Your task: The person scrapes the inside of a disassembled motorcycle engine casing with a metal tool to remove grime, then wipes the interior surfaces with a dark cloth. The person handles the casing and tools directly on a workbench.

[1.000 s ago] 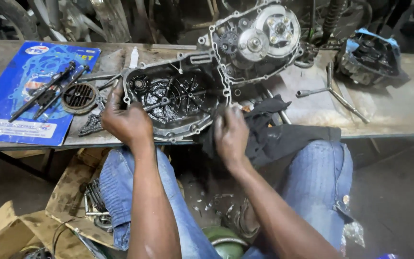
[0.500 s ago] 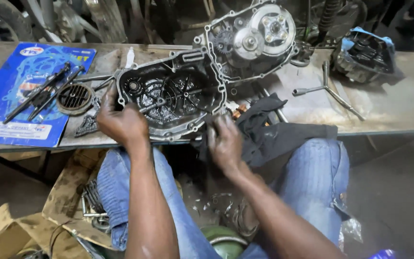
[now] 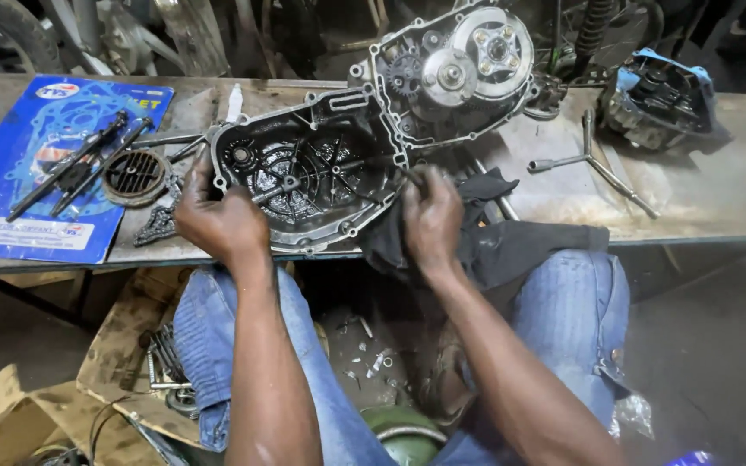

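Steadying engine cover (image 3: 308, 177), left hand (image 3: 218, 220); right hand (image 3: 432, 220) holds rag (image 3: 494, 242).

one head-worn view; looks steeply down and forward over the lap onto the workbench (image 3: 718, 198); close range

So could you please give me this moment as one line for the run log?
left hand steadies engine cover at its edge | right hand holds black rag at cover's right rim | bench
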